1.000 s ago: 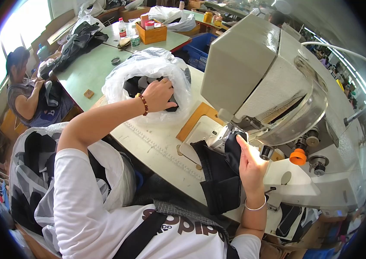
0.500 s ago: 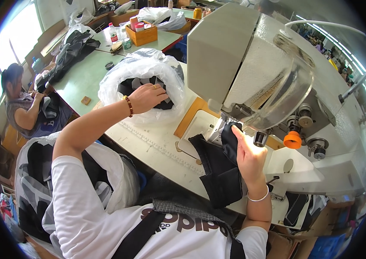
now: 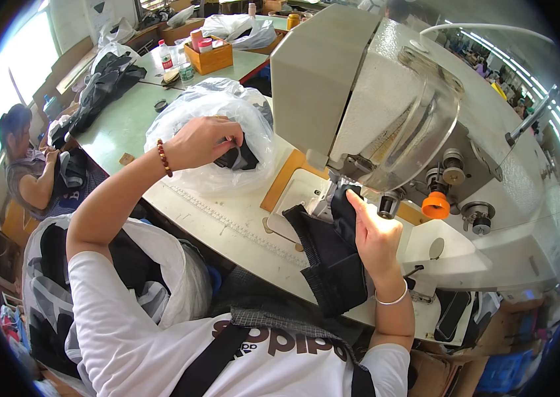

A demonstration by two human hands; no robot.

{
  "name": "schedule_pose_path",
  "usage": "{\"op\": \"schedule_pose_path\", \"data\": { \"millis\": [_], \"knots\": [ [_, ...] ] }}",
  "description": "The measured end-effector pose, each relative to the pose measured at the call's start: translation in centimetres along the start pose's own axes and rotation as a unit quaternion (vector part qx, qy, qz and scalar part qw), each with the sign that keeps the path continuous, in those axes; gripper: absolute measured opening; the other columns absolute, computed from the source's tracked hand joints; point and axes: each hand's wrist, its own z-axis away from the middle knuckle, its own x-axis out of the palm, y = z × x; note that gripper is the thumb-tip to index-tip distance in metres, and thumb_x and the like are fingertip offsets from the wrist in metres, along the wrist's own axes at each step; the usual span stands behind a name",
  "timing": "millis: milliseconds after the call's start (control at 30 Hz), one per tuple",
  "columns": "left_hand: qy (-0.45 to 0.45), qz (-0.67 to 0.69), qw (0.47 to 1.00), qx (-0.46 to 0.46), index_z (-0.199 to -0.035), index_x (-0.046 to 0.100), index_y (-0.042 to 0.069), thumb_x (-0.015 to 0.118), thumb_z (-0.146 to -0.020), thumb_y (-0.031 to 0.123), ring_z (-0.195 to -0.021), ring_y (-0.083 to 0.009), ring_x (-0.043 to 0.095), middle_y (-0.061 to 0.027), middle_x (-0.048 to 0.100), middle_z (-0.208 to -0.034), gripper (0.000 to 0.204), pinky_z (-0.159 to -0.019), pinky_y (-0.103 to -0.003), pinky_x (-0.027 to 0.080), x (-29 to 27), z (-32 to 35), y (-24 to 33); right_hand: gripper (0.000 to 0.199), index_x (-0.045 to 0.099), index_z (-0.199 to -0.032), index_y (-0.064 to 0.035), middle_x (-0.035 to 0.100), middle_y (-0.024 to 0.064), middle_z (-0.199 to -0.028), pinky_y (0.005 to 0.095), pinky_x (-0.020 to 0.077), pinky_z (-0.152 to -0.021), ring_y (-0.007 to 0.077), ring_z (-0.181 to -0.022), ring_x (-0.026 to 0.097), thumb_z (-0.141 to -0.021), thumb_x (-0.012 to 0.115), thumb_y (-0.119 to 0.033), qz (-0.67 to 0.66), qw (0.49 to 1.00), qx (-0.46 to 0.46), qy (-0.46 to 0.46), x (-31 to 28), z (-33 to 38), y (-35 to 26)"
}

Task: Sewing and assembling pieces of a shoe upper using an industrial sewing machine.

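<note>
My left hand [image 3: 204,141] is over the mouth of a clear plastic bag [image 3: 164,122] holding black fabric pieces [image 3: 247,157]. Its fingers are curled in and closed; whatever is between them cannot be made out. Under the head of a large pale sewing machine [image 3: 323,73], my right hand [image 3: 378,238] grips a black fabric piece [image 3: 333,264] with a ribbed edge. The index finger lies along the cloth beside the presser foot [image 3: 323,207], and the cloth hangs over the table's near edge. The needle cannot be seen clearly.
A ruler strip [image 3: 227,225] runs along the white machine table. At my left stands a big white sack [image 3: 184,284] of dark pieces. Beyond are a green table [image 3: 111,126], a wooden box [image 3: 210,59] with bottles, and a seated person [image 3: 35,172] handling dark cloth.
My left hand has drawn back from inside the bag toward the left, and its fingers have curled in. My right hand stays at the cloth. The view has shifted slightly.
</note>
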Motion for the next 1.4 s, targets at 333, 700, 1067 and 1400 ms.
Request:
{"op": "schedule_pose_path", "data": {
  "millis": [333,700,1067,1400],
  "knots": [
    [-0.065,0.48,0.865,-0.133,-0.117,0.065,-0.006,0.064,-0.1,0.007,-0.078,-0.0115,0.072,-0.004,0.068,-0.087,0.022,-0.073,-0.025,0.062,2.1,-2.3,7.0,0.04,0.074,-0.126,-0.0154,0.043,0.0119,-0.054,0.0343,0.0381,-0.046,0.0223,-0.042,0.045,-0.091,0.067,0.001,0.023,1.0,-0.005,-0.008,0.2,0.2,0.4],
    [0.008,0.638,0.746,-0.192,-0.11,0.055,-0.002,0.066,-0.099,0.005,-0.067,-0.0128,0.07,-0.0059,0.068,-0.082,0.017,-0.057,-0.029,0.06,10.5,-3.4,14.9,0.038,0.073,-0.126,-0.015,0.049,0.0083,-0.053,0.0349,0.0391,-0.045,0.0209,-0.042,0.051,-0.091,0.067,-0.002,0.009,0.999,0.007,-0.037,-0.2,0.1,0.2],
    [0.1,0.538,0.833,-0.08,-0.109,0.067,0.002,0.068,-0.093,-0.001,-0.075,-0.014,0.069,-0.0044,0.065,-0.092,0.016,-0.062,-0.03,0.06,12.7,-4.0,13.0,0.042,0.072,-0.127,-0.0158,0.072,0.007,-0.078,0.0321,0.0429,-0.046,0.0205,-0.043,0.048,-0.089,0.066,0.003,0.027,0.998,0.0,-0.062,0.0,0.8,0.6],
    [0.342,-0.06,0.848,0.401,-0.102,0.073,0.009,0.072,-0.077,0.009,-0.098,-0.0202,0.066,-0.0056,0.066,-0.107,0.025,-0.085,-0.036,0.057,12.3,-5.5,11.2,0.038,0.075,-0.118,-0.0058,0.076,0.0129,-0.107,0.0372,0.0571,-0.085,0.0287,-0.096,0.074,-0.086,0.064,0.012,-0.031,0.992,0.078,-0.095,0.0,1.2,0.4]
  ]
}}
